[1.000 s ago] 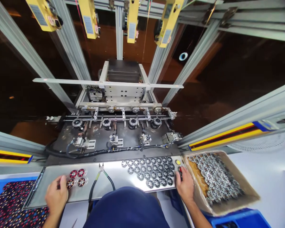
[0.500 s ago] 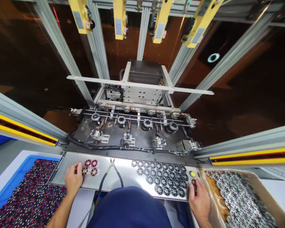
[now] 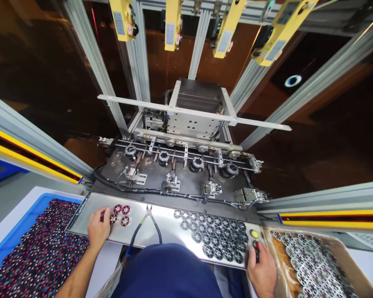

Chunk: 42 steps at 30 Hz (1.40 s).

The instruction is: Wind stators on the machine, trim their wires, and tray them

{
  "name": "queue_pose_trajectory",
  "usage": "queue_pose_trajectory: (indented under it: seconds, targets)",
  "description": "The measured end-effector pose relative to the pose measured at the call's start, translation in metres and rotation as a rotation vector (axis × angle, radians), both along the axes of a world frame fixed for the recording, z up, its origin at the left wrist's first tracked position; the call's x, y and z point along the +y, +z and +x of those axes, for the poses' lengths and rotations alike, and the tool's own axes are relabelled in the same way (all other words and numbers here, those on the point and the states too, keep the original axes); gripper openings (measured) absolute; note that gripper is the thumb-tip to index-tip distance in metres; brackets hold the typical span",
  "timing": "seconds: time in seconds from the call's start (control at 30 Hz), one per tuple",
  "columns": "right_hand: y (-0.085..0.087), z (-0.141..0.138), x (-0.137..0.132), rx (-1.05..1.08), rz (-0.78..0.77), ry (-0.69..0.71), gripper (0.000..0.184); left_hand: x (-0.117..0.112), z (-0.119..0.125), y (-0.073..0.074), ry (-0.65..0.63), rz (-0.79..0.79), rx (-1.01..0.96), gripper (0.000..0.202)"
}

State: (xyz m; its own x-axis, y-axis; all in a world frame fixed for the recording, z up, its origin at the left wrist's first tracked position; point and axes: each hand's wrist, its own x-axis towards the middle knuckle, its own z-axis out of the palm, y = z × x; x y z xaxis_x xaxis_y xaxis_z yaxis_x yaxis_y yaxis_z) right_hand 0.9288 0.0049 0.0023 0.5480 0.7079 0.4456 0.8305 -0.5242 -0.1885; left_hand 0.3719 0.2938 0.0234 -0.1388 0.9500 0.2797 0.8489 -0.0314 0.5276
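Observation:
My left hand [image 3: 98, 229] rests at the left part of the metal tray [image 3: 170, 227], its fingers curled and a dark spot showing between thumb and forefinger. Just right of it lie several small red-rimmed round spoked parts [image 3: 124, 221], like wound motor stators. At the tray's right end my right hand [image 3: 262, 267] has its thumb and fingers closed around a small dark piece, beside a red button [image 3: 256, 246] and a yellow button [image 3: 254, 234]. Rows of dark-and-silver spoked discs [image 3: 217, 231] lie left of that hand. Wire cutters [image 3: 148, 211] lie between the two groups, jaws away from me.
A blue bin [image 3: 21, 231] of red-and-black round parts stands left, a lined box [image 3: 365, 258] of silver discs right. Ahead is a fixture plate [image 3: 152, 169] with several round holders [image 3: 197, 164]. Yellow light-curtain bars [image 3: 34, 155] flank it; yellow units [image 3: 226, 33] hang above.
The whole view has shifted and tilted slightly with my head. Both hands stay at the same places on the tray, and the parts lie as before.

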Motion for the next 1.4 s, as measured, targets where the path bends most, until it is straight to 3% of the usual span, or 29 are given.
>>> queue_pose_trajectory:
  seconds: [0.7,1.1,1.4]
  targets:
    - [-0.001,0.003,-0.003,-0.006,-0.033,0.003,0.086,-0.001,-0.001,-0.005,-0.002,0.008,-0.015,0.024]
    - [0.012,-0.002,-0.018,-0.029,-0.067,0.138,0.072,-0.002,0.001,-0.005,0.018,0.0,-0.051,0.025]
    - [0.02,0.007,-0.025,0.036,-0.105,0.115,0.06,-0.001,-0.002,-0.003,0.008,-0.019,-0.035,0.025]
